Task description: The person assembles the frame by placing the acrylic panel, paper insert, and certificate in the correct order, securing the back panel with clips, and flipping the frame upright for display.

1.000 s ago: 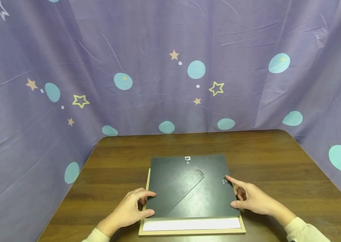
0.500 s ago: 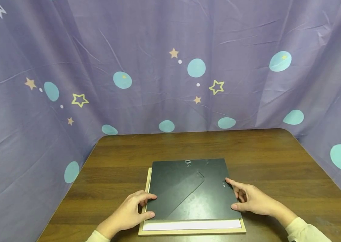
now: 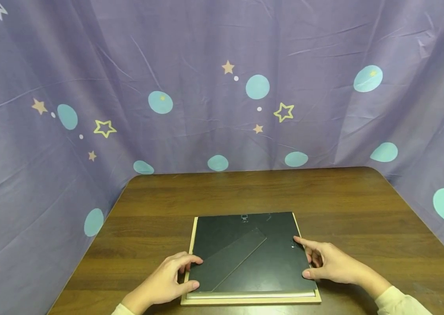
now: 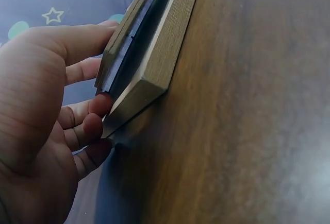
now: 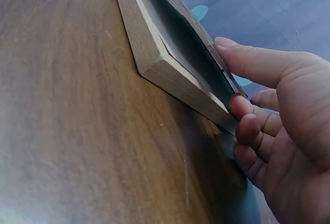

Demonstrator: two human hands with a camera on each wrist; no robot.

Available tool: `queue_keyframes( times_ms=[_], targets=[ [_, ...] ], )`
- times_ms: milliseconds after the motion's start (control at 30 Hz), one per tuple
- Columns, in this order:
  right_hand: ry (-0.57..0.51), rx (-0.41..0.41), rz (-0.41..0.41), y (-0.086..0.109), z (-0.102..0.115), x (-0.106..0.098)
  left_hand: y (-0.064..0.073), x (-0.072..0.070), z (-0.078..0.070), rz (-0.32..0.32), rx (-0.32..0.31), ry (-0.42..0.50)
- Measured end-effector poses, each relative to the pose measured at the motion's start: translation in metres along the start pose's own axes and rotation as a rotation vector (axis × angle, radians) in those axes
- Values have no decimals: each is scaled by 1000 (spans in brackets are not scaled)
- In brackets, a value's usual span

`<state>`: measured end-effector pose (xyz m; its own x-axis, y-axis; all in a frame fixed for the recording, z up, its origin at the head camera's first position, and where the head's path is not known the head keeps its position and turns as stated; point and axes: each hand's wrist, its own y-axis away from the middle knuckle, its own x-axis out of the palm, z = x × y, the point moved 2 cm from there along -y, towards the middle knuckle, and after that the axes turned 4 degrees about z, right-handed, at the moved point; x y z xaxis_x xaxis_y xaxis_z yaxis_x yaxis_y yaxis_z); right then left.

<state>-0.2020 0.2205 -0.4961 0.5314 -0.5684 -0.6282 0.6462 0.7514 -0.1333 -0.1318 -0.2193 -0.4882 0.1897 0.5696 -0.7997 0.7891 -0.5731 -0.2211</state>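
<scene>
A black picture-frame backing board (image 3: 269, 258), with a fold-out stand outlined on it and a small metal hanger at its far edge, lies over a light wooden picture frame (image 3: 251, 301). My left hand (image 3: 162, 278) pinches the board's left edge, and my right hand (image 3: 333, 264) pinches its right edge. In the left wrist view, fingers of the left hand (image 4: 36, 90) curl beneath the board, just over the frame (image 4: 160, 62). The right wrist view has the right hand (image 5: 304, 116) gripping likewise; a gap separates the board (image 5: 193, 38) from the frame (image 5: 147, 54).
The frame rests on a brown wooden table (image 3: 151, 205) near its front edge. Behind and along both sides hangs a purple curtain (image 3: 190, 65) printed with stars and blue spots.
Both hands have brought the backing board down and toward the front, so it covers more of the frame. The white strip along the front has narrowed. The frame stays put.
</scene>
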Motion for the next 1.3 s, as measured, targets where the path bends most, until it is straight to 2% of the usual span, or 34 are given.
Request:
queue_keyframes(
  times_ms=[200,567,767,933,1167,1300],
  targets=[
    [-3,-27,4,2,1,3,3,-1,0,-2,9,1],
    [32,4,27,1,-1,6,6,-2,0,8,32,7],
    [2,-2,33,3,-1,7,5,-2,-1,-13,46,10],
    [12,1,-5,-3,-4,-1,-5,-3,5,-21,21,-10],
    [51,58,-42,-21,-17,-10,-27,-8,21,-16,-48,-27],
    [66,84,-45,-24,-19,-11,-30,-9,23,10,-82,-15]
  ],
)
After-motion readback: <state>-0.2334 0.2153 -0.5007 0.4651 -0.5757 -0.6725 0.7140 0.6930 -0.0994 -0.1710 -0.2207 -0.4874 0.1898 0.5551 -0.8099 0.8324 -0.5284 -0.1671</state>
